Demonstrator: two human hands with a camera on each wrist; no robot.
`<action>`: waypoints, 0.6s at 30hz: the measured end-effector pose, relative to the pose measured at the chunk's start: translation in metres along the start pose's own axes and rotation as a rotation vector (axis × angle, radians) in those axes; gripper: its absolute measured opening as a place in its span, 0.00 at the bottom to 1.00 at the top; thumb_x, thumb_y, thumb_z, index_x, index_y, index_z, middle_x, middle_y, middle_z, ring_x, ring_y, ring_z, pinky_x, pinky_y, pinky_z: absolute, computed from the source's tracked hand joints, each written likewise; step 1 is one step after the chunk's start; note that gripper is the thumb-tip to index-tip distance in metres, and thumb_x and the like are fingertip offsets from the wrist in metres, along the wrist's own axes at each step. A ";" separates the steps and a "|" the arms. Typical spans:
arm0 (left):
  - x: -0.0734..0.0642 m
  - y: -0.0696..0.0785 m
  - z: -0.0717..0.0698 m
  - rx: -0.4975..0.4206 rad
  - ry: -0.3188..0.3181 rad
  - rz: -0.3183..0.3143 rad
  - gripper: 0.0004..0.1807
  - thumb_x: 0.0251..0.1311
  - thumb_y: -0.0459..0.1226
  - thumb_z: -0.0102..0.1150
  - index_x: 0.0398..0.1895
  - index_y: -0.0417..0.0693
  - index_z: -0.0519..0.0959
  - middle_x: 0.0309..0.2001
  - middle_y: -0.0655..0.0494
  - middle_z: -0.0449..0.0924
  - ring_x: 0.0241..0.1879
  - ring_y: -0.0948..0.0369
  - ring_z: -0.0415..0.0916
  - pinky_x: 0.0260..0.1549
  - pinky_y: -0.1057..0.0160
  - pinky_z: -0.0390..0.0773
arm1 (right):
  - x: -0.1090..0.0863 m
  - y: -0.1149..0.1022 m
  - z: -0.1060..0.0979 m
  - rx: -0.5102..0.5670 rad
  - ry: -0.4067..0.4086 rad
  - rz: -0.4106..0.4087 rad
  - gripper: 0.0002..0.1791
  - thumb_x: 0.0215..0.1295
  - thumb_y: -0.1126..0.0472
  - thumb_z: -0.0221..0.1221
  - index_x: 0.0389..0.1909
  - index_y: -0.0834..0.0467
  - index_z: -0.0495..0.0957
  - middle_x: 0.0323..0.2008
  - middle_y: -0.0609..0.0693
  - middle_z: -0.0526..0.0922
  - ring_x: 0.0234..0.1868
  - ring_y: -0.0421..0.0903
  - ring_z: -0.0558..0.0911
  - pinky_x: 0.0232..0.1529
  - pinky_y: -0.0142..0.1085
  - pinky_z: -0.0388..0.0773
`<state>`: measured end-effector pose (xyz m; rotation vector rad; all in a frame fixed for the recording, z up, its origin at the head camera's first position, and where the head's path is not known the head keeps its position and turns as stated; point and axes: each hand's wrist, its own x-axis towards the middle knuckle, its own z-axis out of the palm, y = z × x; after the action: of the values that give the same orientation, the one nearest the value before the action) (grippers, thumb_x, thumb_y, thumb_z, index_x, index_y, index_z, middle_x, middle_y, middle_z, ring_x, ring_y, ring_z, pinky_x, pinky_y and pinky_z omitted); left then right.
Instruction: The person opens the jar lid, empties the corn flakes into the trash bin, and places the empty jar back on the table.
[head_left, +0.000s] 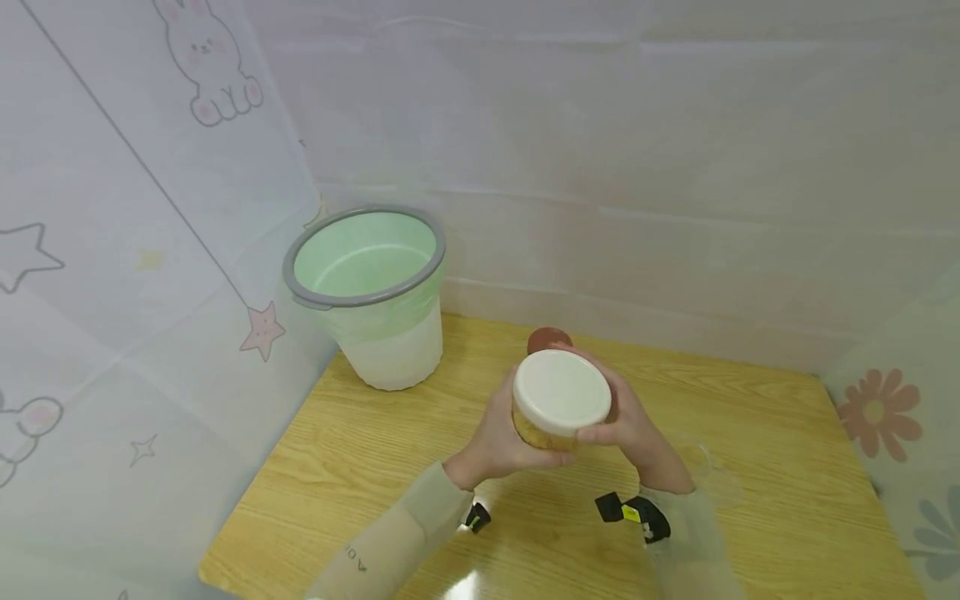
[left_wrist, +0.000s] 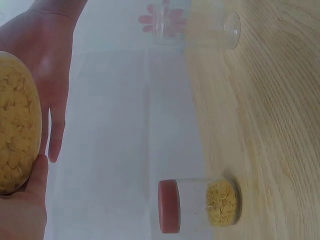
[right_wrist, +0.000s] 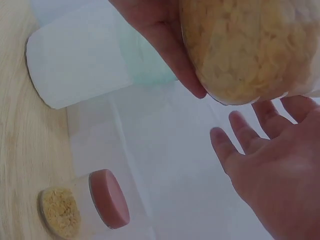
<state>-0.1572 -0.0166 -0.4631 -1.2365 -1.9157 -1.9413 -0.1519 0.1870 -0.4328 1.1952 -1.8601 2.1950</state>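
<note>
A clear jar of yellow flakes (head_left: 542, 433) with a white lid (head_left: 562, 388) is held up over the table, leaning a little. My left hand (head_left: 497, 435) grips the jar body from the left, thumb along its near side. Around the lid's right side curls my right hand (head_left: 636, 425), its thumb at the near rim. From the right wrist, the jar's flake-filled body (right_wrist: 245, 50) shows above the spread fingers (right_wrist: 245, 135) of the right hand. Behind the held jar stands a smaller jar with a red-brown lid (left_wrist: 170, 206) and flakes (left_wrist: 222, 203) at its bottom.
A pale green and white bucket (head_left: 401, 358) with a grey rim stands at the table's back left. To the right, a clear glass container (left_wrist: 210, 27) stands on the wooden table (head_left: 787, 500). Patterned sheets (head_left: 675, 167) hang behind and at the sides.
</note>
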 end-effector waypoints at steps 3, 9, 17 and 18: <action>0.001 0.001 -0.001 -0.004 0.000 0.005 0.60 0.31 0.28 0.83 0.73 0.49 0.59 0.64 0.50 0.71 0.60 0.51 0.72 0.58 0.49 0.75 | 0.000 -0.001 0.000 0.011 -0.004 -0.001 0.52 0.58 0.54 0.73 0.74 0.74 0.55 0.72 0.58 0.66 0.67 0.52 0.70 0.63 0.42 0.72; 0.003 0.005 -0.003 -0.029 0.013 -0.014 0.61 0.33 0.24 0.81 0.75 0.48 0.58 0.65 0.49 0.70 0.60 0.51 0.72 0.59 0.49 0.75 | 0.001 -0.005 0.000 0.008 0.051 -0.004 0.46 0.58 0.58 0.74 0.70 0.69 0.60 0.70 0.55 0.68 0.67 0.52 0.69 0.65 0.40 0.69; 0.005 0.006 -0.003 -0.037 0.018 -0.042 0.60 0.33 0.24 0.81 0.74 0.46 0.59 0.64 0.49 0.71 0.60 0.52 0.72 0.59 0.49 0.74 | -0.001 -0.008 0.001 -0.011 0.039 0.019 0.38 0.65 0.59 0.66 0.74 0.63 0.63 0.66 0.52 0.72 0.63 0.50 0.72 0.61 0.41 0.73; 0.005 0.006 -0.003 -0.026 0.018 -0.040 0.60 0.33 0.24 0.81 0.74 0.48 0.59 0.64 0.50 0.71 0.60 0.52 0.72 0.59 0.49 0.74 | -0.001 -0.008 0.001 -0.014 0.038 0.025 0.38 0.65 0.59 0.66 0.74 0.63 0.63 0.65 0.52 0.72 0.63 0.50 0.72 0.60 0.41 0.74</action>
<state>-0.1581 -0.0177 -0.4553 -1.1915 -1.9270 -1.9970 -0.1467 0.1886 -0.4268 1.1263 -1.8829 2.1977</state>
